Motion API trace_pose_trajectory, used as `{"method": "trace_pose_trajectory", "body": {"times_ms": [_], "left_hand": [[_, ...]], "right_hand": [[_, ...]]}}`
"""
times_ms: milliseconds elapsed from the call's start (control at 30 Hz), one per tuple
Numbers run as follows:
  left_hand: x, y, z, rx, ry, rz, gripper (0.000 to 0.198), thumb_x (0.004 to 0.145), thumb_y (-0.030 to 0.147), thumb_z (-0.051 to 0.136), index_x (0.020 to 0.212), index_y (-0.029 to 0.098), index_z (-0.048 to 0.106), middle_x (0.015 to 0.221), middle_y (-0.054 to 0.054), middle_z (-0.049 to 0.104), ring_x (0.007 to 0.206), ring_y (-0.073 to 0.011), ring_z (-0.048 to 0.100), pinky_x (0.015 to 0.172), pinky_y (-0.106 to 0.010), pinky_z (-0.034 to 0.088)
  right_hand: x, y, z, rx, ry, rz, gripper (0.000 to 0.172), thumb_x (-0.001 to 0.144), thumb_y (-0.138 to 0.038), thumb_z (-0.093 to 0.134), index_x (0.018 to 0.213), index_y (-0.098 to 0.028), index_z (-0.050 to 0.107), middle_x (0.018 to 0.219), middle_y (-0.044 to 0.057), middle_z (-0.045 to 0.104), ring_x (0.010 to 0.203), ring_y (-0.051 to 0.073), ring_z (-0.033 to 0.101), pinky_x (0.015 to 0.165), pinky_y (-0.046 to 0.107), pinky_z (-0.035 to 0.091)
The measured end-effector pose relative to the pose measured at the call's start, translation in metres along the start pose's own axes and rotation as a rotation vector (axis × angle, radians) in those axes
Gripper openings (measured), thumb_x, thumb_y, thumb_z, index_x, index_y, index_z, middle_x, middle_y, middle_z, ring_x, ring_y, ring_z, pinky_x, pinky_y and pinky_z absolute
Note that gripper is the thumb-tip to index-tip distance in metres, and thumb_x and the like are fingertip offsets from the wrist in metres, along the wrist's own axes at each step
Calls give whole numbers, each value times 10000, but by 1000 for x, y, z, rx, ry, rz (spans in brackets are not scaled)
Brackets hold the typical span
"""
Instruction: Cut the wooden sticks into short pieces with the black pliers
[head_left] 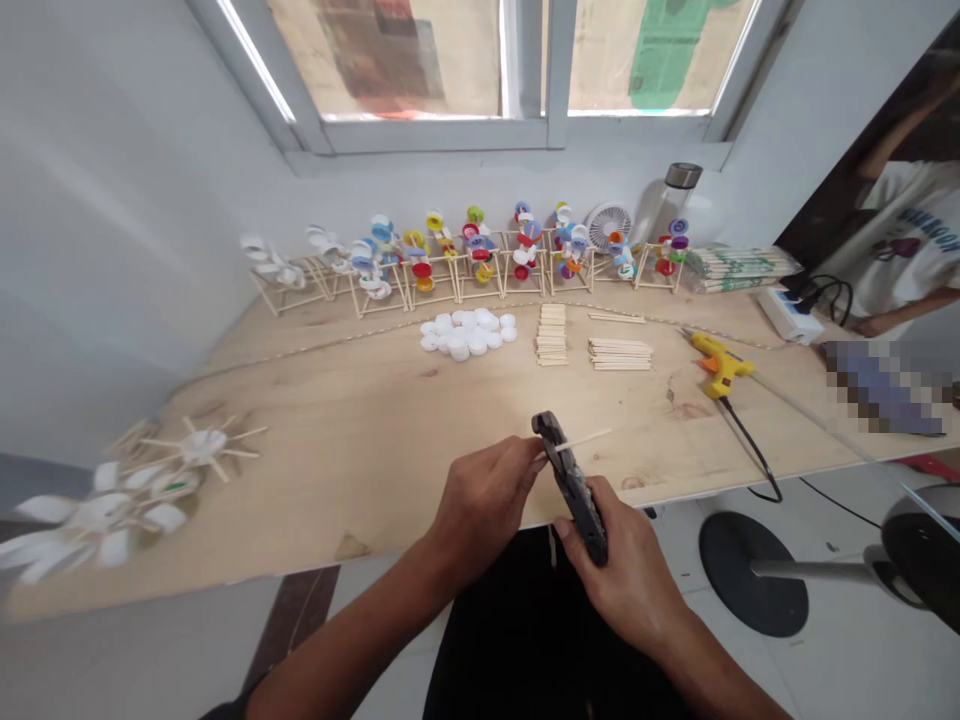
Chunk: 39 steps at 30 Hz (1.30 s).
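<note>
A white-framed window point(412, 60) above pale gray walls point(127, 250) — a plywood bench point(375, 450) over white floor tiles point(750, 480).

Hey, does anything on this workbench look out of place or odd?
The yellow hot glue gun seems to lie on its side on the light plywood tabletop, with no stand, and its black power cord trails over the table's edge.

Bare left arm point(345, 640), bare right arm point(675, 640), both long and thin. Left hand point(484, 505) and right hand point(622, 570), short nails. Plain black clothes point(517, 640) below hands. Small dark bit of cloth point(223, 712) at bottom edge, by left arm.
</note>
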<state>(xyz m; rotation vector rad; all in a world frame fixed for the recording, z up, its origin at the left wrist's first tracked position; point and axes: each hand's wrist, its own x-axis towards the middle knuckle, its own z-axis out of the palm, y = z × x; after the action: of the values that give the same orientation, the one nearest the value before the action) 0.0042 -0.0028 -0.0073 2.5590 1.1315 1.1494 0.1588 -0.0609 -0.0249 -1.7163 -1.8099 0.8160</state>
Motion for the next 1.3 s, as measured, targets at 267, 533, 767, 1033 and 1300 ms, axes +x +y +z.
{"method": "trace_pose_trajectory", "body": {"times_ms": [267,533,767,1033,1300], "left_hand": [[-3,-3,5,48,28,53,118,844,141,419,911,136,516,570,26,468,500,-91,436,483,-197,342],[-3,-7,9,101,20,77,129,842,146,420,934,131,510,579,27,463,517,-90,442,496,-193,350],[1,-14,13,135,22,105,121,836,140,433,919,121,519,554,33,435,501,-89,414,482,-193,322],[6,-24,16,150,49,116,108,831,138,448,913,122,517,555,33,443,501,-86,412,484,-187,317],[11,-35,20,169,29,89,106,835,143,442,887,132,535,548,33,457,494,-86,433,477,-192,316]], "right_hand": [[-1,-1,1,0,3,-6,105,810,-308,448,835,-207,435,656,-7,548,570,154,506,513,226,330],[0,1,4,1,29,-19,149,823,-333,428,749,-207,402,593,-13,526,504,138,492,473,216,318],[7,2,3,-12,32,-22,161,830,-335,412,731,-210,392,578,-11,524,496,144,505,469,219,323],[17,2,0,-142,18,-20,174,827,-352,416,733,-206,414,579,-14,537,512,150,519,492,226,317],[34,8,3,-201,42,-104,155,823,-328,413,759,-194,455,645,17,563,618,178,541,559,251,342]]}}
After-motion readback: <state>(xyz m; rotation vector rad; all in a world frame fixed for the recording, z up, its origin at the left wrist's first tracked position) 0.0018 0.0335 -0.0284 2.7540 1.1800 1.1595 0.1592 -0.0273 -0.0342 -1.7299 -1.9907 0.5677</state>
